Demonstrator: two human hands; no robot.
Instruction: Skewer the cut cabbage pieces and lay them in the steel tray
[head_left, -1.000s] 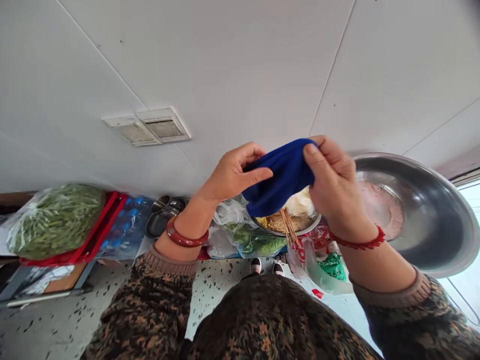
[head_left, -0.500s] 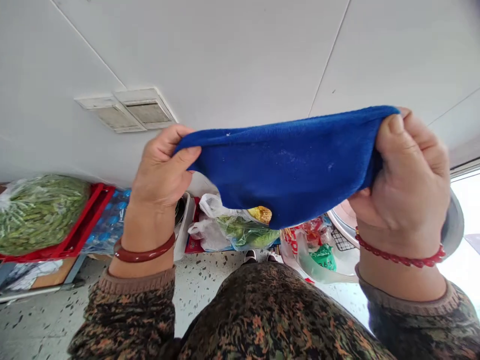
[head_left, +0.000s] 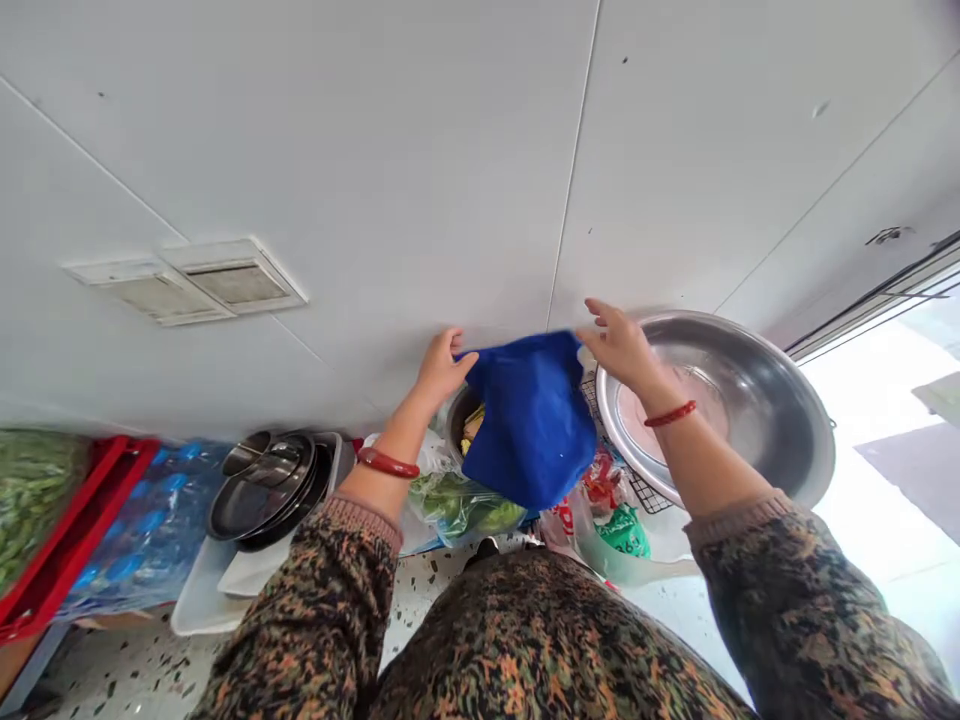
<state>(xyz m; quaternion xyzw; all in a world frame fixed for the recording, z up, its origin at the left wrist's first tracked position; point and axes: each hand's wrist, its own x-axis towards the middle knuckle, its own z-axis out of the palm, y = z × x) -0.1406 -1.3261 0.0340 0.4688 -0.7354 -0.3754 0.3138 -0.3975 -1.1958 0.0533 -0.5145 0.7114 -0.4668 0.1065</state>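
Observation:
A blue cloth [head_left: 532, 420] hangs low between my hands, its top edge near the wall and its body over part of a dark round pot [head_left: 459, 420] with something yellow in it. At the cloth's upper left corner is my left hand [head_left: 444, 370], its thumb over the fabric and the corner between thumb and fingers. My right hand [head_left: 619, 345] is at the upper right corner. Its fingers are spread and a gap shows between thumb and forefinger; the thumb tip is by the fabric.
A large metal basin [head_left: 780, 420] stands on the right. Bagged greens [head_left: 480, 510] and a green plastic bag [head_left: 624, 532] lie below the cloth. Farther left are stacked metal pans [head_left: 262, 490], bottled water [head_left: 142, 510] and a red rack [head_left: 75, 520]. A white wall [head_left: 412, 200] rises ahead.
Both hands have moved down and away from me with the cloth. It was stretched wide between closed hands; now it hangs lower and the right fingers have spread.

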